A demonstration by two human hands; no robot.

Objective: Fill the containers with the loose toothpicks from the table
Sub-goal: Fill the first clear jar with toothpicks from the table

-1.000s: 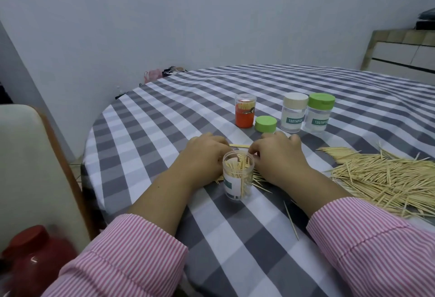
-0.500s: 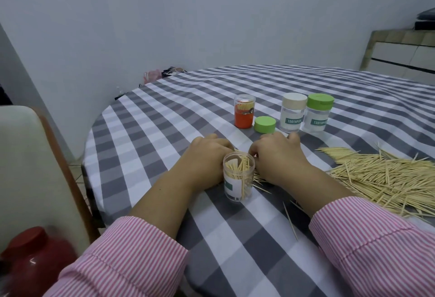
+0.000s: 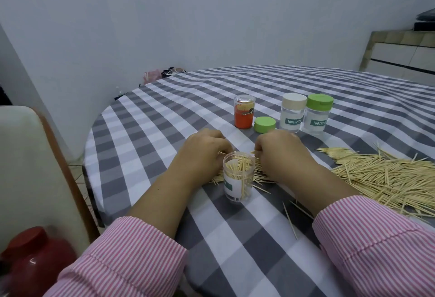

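An open clear container point(image 3: 238, 180), partly filled with toothpicks, stands on the checked tablecloth near me. Just behind it lies a small bundle of toothpicks point(image 3: 257, 172). My left hand point(image 3: 203, 150) and my right hand point(image 3: 281, 153) rest on the cloth on either side of that bundle, fingers curled round its ends. A large loose pile of toothpicks point(image 3: 386, 174) spreads to the right. Farther back stand an orange container point(image 3: 244, 114), a beige-lidded jar point(image 3: 292, 114) and a green-lidded jar point(image 3: 317, 113).
A loose green lid point(image 3: 264, 124) lies beside the orange container. A few stray toothpicks point(image 3: 290, 220) lie near my right sleeve. A chair back point(image 3: 30, 167) stands at the left table edge, with a red-capped bottle point(image 3: 33, 256) below it.
Both hands have stayed beside the bundle behind the clear container; the fingers have drawn slightly closer round it. The containers have not moved.
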